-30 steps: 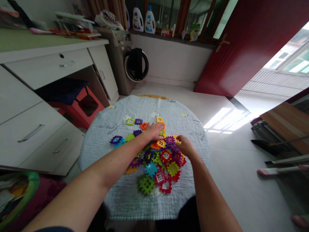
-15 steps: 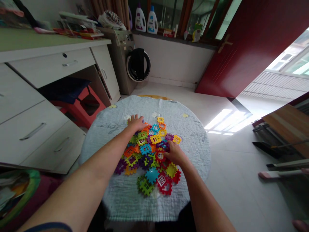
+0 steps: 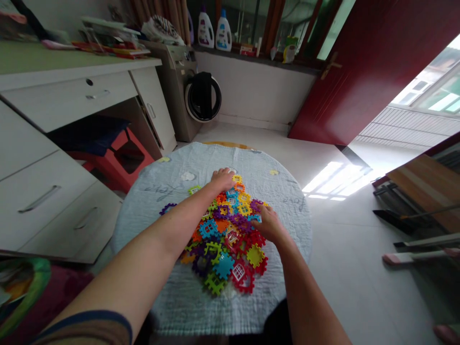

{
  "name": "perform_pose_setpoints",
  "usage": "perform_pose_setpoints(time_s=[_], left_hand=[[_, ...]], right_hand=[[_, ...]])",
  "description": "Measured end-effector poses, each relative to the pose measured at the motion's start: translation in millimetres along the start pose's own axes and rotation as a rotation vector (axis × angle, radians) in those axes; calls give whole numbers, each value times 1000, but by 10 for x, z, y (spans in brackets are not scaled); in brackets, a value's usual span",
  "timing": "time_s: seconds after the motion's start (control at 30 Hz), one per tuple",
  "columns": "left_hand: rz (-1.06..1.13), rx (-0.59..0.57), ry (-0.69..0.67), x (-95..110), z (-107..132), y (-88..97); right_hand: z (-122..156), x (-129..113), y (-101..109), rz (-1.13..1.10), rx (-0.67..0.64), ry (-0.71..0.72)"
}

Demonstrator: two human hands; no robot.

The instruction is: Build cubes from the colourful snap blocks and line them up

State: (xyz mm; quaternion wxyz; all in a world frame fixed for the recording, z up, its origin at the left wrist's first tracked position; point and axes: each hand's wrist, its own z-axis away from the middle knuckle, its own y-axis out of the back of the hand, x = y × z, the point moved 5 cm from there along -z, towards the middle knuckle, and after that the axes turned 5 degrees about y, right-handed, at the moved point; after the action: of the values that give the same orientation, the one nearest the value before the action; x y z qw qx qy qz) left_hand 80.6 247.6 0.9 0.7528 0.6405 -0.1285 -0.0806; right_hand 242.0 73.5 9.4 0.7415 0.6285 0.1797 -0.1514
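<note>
A heap of colourful plastic interlocking building tiles [image 3: 209,229] with notched edges and window-like cut-outs lies on the cloth-covered round table [image 3: 187,311]. My left hand [image 3: 223,180] rests at the far edge of the heap, palm down with fingers stretched out, close to a yellow tile [image 3: 236,178]. At the heap's right side is my right hand [image 3: 270,223], its thumb and fingers apart beside a blue tile [image 3: 254,219]. No tile is seen lifted by either hand. My left forearm covers part of the heap's left side, where a purple tile [image 3: 167,208] lies apart.
A red stool [image 3: 131,165] stands left of the table, under a white desk [image 3: 79,96]. Behind is a washing machine [image 3: 178,76] with its door open. A bin [image 3: 46,273] is at lower left; a red door [image 3: 359,72] is at right.
My left hand has moved right along the far edge of the heap. My right hand has shifted slightly right. Several tiles have moved, and the purple and green ones at left are uncovered.
</note>
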Motion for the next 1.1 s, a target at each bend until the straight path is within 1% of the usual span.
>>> perform_pose_setpoints(time_s=[0.03, 0.1, 0.17, 0.23, 0.27, 0.33, 0.43, 0.5, 0.53, 0.57, 0.63, 0.7, 0.73, 0.77, 0.8, 0.87, 0.93, 1.0, 1.1], left_hand=[[20, 8, -30, 113, -52, -44], [38, -31, -42, 270, -138, -166], [42, -85, -58, 353, -173, -269], [39, -107, -81, 372, -151, -309], [34, -111, -90, 360, -120, -306], [13, -126, -109, 311, -27, -274], [-20, -200, -149, 198, 185, -202], [-32, -241, -164, 96, 377, -140], [-35, -244, -167, 39, 491, -102], [-33, -224, -168, -16, 621, -56], [-6, -130, -172, -105, 938, 48], [37, -43, -198, -132, 1344, 109], [44, -46, -200, -126, 1567, 92], [46, -60, -199, -102, 1794, 50], [45, -86, -193, -66, 2014, -17], [46, -115, -179, 34, 2398, -182], [46, -139, -152, 130, 2663, -372], [43, -147, -119, 190, 2797, -535], [50, -115, -80, 197, 2804, -668]], right_hand=[[-12, 76, 8, 20, 5, -55], [-47, 205, 15, 51, 30, -155], [-97, 296, -1, 61, 46, -221], [-157, 341, -47, 55, 31, -243], [-188, 340, -77, 50, 20, -233], [-246, 284, -136, 35, 13, -166], [-294, 97, -217, -9, 4, 9], [-290, -42, -259, -88, -45, 128], [-277, -99, -262, -135, -69, 175], [-258, -141, -247, -173, -82, 210], [-201, -171, -165, -188, -56, 241], [-100, -151, -50, -125, 10, 237], [-28, -134, -6, -86, 30, 229], [57, -117, 13, -50, 22, 214], [152, -101, 0, -22, -18, 188], [364, -69, -119, 26, -187, 96], [568, -66, -277, 81, -336, 8], [698, -93, -402, 152, -379, -34], [725, -128, -501, 219, -321, -35]])
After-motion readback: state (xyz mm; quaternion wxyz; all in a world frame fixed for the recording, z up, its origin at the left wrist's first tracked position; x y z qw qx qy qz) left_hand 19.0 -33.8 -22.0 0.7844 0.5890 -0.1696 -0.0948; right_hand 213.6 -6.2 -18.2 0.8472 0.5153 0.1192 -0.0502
